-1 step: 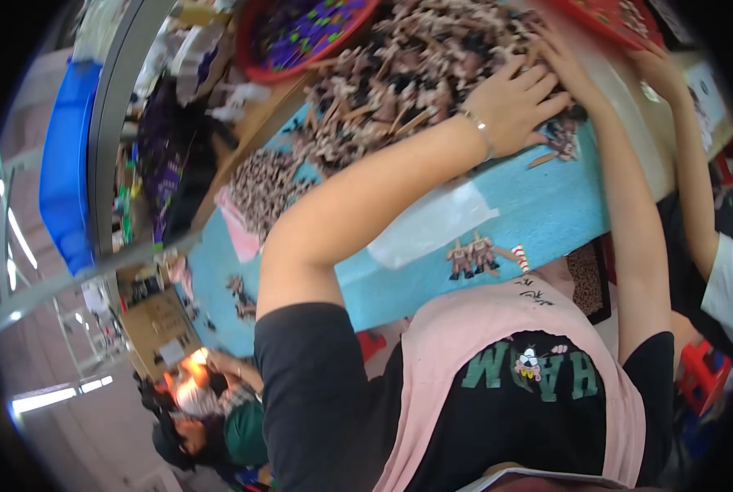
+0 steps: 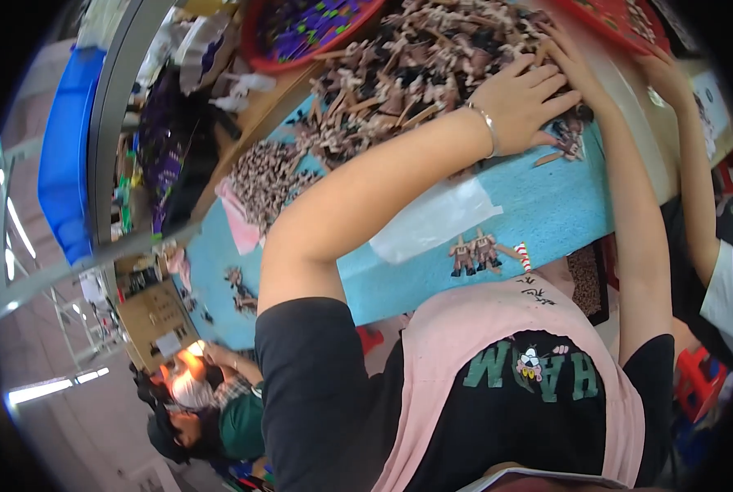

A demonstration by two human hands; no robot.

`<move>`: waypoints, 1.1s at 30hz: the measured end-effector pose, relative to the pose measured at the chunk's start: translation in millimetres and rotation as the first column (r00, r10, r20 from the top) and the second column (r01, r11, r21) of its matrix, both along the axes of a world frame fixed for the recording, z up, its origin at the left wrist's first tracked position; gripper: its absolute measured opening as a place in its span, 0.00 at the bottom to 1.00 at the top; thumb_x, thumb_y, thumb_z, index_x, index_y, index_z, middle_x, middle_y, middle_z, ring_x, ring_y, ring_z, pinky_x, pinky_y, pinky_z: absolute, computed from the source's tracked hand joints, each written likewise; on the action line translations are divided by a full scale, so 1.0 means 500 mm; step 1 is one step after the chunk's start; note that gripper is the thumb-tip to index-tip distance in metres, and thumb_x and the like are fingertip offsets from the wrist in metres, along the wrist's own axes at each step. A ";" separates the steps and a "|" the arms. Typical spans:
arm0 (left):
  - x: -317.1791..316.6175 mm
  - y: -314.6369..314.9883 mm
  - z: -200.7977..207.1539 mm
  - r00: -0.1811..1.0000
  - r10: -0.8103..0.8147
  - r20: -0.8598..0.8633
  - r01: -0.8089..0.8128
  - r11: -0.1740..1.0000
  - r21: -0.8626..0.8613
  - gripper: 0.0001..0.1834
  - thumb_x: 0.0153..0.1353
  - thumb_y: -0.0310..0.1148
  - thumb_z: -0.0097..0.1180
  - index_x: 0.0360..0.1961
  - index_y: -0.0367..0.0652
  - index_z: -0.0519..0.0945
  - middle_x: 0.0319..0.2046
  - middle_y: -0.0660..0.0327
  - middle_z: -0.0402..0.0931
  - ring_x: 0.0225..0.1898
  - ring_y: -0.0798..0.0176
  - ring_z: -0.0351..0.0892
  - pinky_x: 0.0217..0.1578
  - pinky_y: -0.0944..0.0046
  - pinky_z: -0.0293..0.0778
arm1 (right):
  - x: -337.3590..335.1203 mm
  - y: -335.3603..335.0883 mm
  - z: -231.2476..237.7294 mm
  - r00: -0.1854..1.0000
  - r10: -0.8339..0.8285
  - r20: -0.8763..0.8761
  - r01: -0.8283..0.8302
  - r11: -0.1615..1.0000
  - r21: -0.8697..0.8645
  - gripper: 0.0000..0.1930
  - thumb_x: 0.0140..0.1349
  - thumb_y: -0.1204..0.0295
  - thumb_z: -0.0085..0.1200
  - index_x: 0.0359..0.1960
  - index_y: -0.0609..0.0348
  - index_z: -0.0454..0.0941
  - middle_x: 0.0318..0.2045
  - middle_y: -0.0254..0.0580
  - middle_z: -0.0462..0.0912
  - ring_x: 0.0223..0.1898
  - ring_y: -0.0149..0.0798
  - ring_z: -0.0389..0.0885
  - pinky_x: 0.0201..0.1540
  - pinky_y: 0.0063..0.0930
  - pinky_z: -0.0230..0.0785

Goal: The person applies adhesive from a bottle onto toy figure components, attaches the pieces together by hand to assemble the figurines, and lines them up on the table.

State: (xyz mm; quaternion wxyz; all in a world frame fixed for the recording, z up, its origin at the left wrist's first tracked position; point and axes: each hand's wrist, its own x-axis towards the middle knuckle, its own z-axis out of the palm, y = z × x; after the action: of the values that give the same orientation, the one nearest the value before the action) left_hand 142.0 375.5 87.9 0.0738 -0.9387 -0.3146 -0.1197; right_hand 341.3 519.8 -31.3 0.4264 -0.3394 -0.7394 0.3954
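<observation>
A large pile of small brown, beige and black figure-like parts (image 2: 407,82) lies on the blue tabletop (image 2: 559,201). My left hand (image 2: 520,102), with a bracelet at its wrist, rests palm down on the pile's right side, fingers spread. Close beside it, my right hand (image 2: 575,70) reaches in with fingers stretched out; its fingertips are partly lost among the parts. Nothing shows held in either hand. By my left thumb lies a small cluster of dark parts (image 2: 571,135). Nearer me are a few brown figures (image 2: 474,252) and a red-and-white striped stick (image 2: 523,257).
A white sheet (image 2: 440,221) lies under my left forearm. Further left are a heap of tiny brown pieces (image 2: 260,180) and pink cloth (image 2: 237,221). Red basins (image 2: 255,59) stand at the back. A co-worker's hand (image 2: 666,78) is at right; another person (image 2: 239,426) sits lower left.
The view has shifted slightly. Both hands stay at the same side of the pile, with no visible change in what they touch.
</observation>
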 end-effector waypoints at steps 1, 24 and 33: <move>-0.017 -0.004 0.004 0.980 -0.027 0.198 0.055 0.989 -0.140 0.34 0.55 0.44 0.60 0.62 0.46 0.67 0.59 0.53 0.68 0.62 0.50 0.63 0.63 0.48 0.57 | -0.022 0.002 -0.011 0.999 0.035 -0.004 -0.035 0.999 -0.009 0.23 0.68 0.63 0.48 0.61 0.63 0.67 0.65 0.46 0.65 0.66 0.41 0.63 0.65 0.31 0.55; -0.310 -0.225 -0.049 0.836 0.514 0.190 -0.501 0.858 -0.115 0.41 0.40 0.44 0.71 0.61 0.71 0.72 0.67 0.55 0.55 0.68 0.42 0.49 0.65 0.35 0.44 | -0.118 -0.107 0.044 0.935 -0.168 0.311 0.170 0.985 0.019 0.38 0.64 0.46 0.50 0.67 0.61 0.61 0.72 0.57 0.44 0.74 0.49 0.44 0.72 0.35 0.40; -0.301 -0.284 -0.016 0.799 0.576 0.175 -0.572 0.817 -0.079 0.42 0.45 0.41 0.69 0.65 0.65 0.68 0.71 0.51 0.48 0.71 0.43 0.46 0.65 0.35 0.44 | -0.122 -0.141 0.122 0.997 -0.074 -0.036 0.045 0.860 -0.509 0.35 0.66 0.50 0.49 0.69 0.56 0.58 0.69 0.41 0.57 0.70 0.38 0.53 0.69 0.31 0.45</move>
State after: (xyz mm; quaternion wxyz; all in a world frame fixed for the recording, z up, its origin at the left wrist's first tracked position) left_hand -8.4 233.3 79.7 0.0654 -0.7843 -0.5908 -0.1775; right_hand 280.3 449.2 29.6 0.3543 -0.4514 -0.5866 0.5715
